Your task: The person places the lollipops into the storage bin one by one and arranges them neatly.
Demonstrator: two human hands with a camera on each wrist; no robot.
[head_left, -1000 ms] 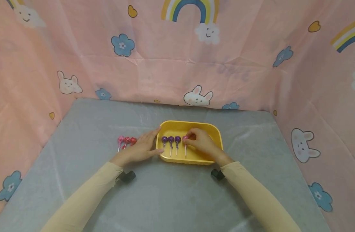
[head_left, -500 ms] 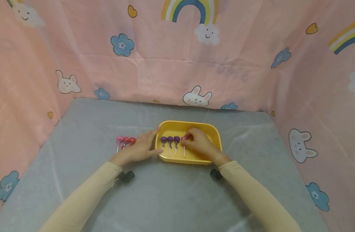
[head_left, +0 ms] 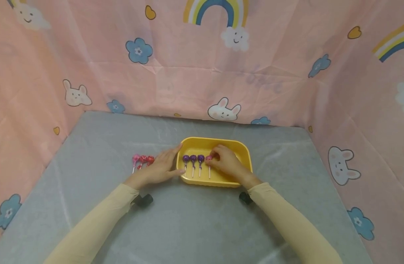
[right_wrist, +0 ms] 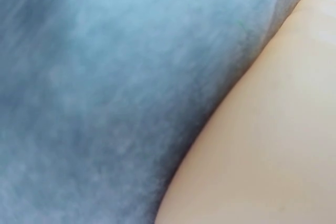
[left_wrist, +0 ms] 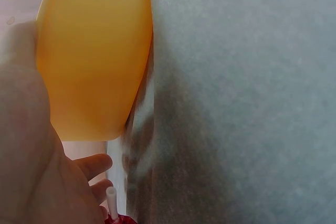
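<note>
In the head view a yellow tray sits on the grey table. Three purple lollipops lie side by side in its left half, sticks toward the person. To their right my right hand pinches the head of a pink lollipop inside the tray. My left hand rests against the tray's left side with fingers extended; the left wrist view shows the thumb side along the tray's orange-looking wall. Only a sleeve or arm edge and cloth fill the right wrist view.
Left of the left hand lie a pink lollipop and red lollipops, partly hidden by that hand. A pink patterned curtain encloses the back and sides of the grey table.
The view has shifted very slightly. Both hands keep their places, and the right hand still holds the pink lollipop in the tray.
</note>
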